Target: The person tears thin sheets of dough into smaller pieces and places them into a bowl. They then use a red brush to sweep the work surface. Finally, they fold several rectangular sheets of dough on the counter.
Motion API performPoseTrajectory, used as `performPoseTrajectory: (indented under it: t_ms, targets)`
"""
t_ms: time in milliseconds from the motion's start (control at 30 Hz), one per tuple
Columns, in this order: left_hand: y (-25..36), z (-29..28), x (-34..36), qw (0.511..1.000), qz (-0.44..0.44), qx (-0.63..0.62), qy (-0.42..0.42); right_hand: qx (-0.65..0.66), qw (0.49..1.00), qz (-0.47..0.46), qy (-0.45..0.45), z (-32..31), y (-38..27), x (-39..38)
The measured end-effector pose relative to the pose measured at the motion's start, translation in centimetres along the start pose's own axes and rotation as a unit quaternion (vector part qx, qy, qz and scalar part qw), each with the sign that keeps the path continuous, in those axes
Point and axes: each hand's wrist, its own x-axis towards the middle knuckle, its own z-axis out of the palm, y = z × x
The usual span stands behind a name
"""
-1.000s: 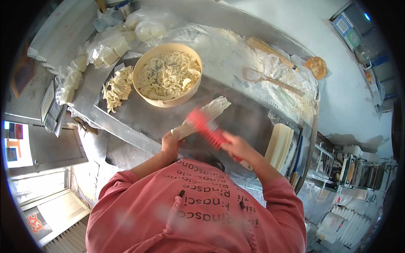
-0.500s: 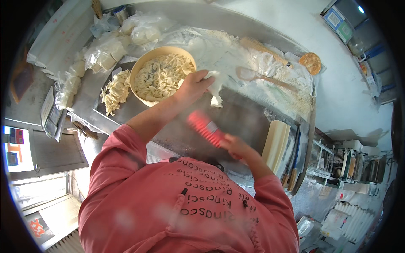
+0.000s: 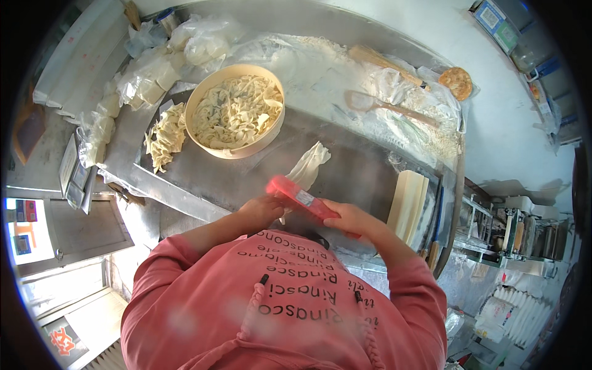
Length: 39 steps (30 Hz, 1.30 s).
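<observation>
Drawn back from beside the tub (image 3: pixel 237 150), the left hand (image 3: pixel 262 211) now sits close to the body, and the strip (image 3: pixel 308 165) that hung from it half a second ago lies on the dark board (image 3: pixel 357 169). Most else stays put in my head view; the tool (image 3: pixel 316 206) is only a little lower.

I see the right hand (image 3: pixel 353 219) wrapped around one end of the tool, which slants across the strip. That end grip leaves the red head free over the strip, probably why it is held there. The left hand's fingers are curled at the head's far side, by the strip's near end. I cannot tell whether they pinch the strip, press on the tool or do both; steadying the strip would be my guess. The strip's far end lies loose, pointing away from the body, where nothing crowds it.

The tub, full of pale pieces (image 3: pixel 246 111), stands beyond the left hand, with a pile (image 3: pixel 166 139) of similar pieces left of it, both apparently within that arm's reach. A pale stack (image 3: pixel 407 200) rests at the board's right edge, clear of the tool. Brush (image 3: pixel 385 63) and paddle (image 3: pixel 394 111) lie farther back amid flour (image 3: pixel 290 68), out of the way.
</observation>
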Motion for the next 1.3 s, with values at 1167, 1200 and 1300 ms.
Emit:
performPoseTrajectory:
  t_ms: [1167,1200,1300]
  targets:
    - [-8.1,-15.2,5.5,0.758,-0.437,-0.282,0.394,-0.107,0.99,-0.085,0.022,3.6,1.9,-6.5]
    - [-8.8,-14.9,4.0,0.82,-0.438,-0.131,0.345,-0.134,0.979,-0.152,-0.001,4.2,2.6,-6.6]
    - [-8.4,-12.1,-0.4,0.919,-0.339,0.173,0.1,-0.186,0.94,-0.273,-0.084,6.5,4.3,-5.9]
